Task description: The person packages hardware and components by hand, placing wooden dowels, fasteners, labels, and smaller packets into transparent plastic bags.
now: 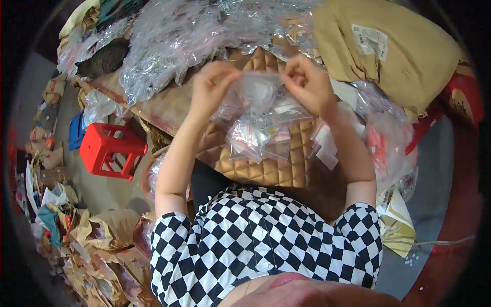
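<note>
A clear plastic zip bag hangs between my two hands, with something pale and round showing through it. My left hand pinches its upper left corner. At the upper right corner, my right hand has its fingers closed on the same bag. Just below lies a pile of small clear zip bags, some with red strips, on a gold quilted cloth. More small packets with white slips lie beside my right forearm. What is inside the piled bags is too small to name.
A large heap of clear plastic bags covers the back. At the right lies a tan sack with a label. A red plastic stool stands on the left floor, near a tabby cat. Brown paper packages fill the lower left.
</note>
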The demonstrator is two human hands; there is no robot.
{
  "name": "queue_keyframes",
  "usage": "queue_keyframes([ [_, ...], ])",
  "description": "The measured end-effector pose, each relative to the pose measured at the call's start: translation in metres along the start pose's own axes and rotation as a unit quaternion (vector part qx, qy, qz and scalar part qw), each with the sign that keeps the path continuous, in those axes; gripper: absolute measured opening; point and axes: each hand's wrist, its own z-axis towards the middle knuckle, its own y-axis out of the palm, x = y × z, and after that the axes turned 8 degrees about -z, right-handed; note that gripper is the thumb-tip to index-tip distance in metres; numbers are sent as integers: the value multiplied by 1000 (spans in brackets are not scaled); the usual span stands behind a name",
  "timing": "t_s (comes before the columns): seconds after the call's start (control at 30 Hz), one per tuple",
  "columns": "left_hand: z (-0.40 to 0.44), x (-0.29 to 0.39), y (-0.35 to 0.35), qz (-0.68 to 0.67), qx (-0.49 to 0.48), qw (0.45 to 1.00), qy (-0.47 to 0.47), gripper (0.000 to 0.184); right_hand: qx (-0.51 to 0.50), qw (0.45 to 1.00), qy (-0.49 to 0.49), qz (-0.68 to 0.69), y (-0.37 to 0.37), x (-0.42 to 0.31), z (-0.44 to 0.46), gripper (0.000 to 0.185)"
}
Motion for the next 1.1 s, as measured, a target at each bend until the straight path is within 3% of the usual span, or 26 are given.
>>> queue_keyframes([
  [0.03,9,10,3,-11,50,998,39,12,33,999,-19,24,-3,5,10,14],
  [0.1,18,38,1,-32,43,997,56,8,72,996,-36,45,-14,8,20,15],
  [0.17,14,66,-5,116,-10,963,243,8,88,979,-46,176,-34,10,25,16],
  [0.23,-11,76,-7,181,-143,933,275,10,88,975,-45,198,-47,25,28,15],
  [0.3,-33,69,2,191,-305,904,232,19,89,987,47,122,-45,66,40,13],
  [0.33,-38,61,5,190,-309,902,235,19,74,997,30,-1,-38,96,48,13],
  [0.4,-42,48,10,89,-371,912,152,28,70,987,39,-137,-10,138,59,23],
  [0.43,-35,46,8,90,-373,911,153,28,72,987,40,-137,5,160,67,23],
  [0.5,-17,44,4,-38,-336,940,56,29,91,932,-158,-313,32,200,90,30],
  [0.53,-12,45,5,-66,-310,948,-4,26,94,932,-158,-313,44,217,102,30],
  [0.6,0,32,15,-40,-277,960,-22,26,60,890,-210,-400,60,239,120,32],
  [0.63,7,21,20,-15,-242,969,-42,26,63,890,-208,-400,58,232,127,32],
  [0.7,19,-4,23,-9,-235,971,-32,24,-15,916,-27,-399,50,221,136,20],
  [0.73,24,-16,25,-35,-197,976,-88,24,-15,916,-26,-399,46,224,142,20],
  [0.8,36,-37,29,-64,-126,969,-204,26,93,977,127,-146,38,229,151,20],
  [0.83,45,-46,34,-67,-128,968,-205,26,92,976,130,-149,31,222,152,20],
  [0.93,71,-81,53,-22,-99,991,-84,29,61,992,82,-72,16,210,150,22],
  [1.0,78,-89,63,25,-153,985,-71,29,23,960,-6,-279,15,211,147,29],
  [1.03,84,-79,70,74,-205,975,-51,29,25,960,-3,-279,20,218,143,29],
  [1.07,84,-67,78,36,-221,968,-112,30,59,941,-53,-329,29,224,137,24],
  [1.1,81,-64,83,36,-225,967,-111,30,93,916,-101,-376,36,224,133,21],
])
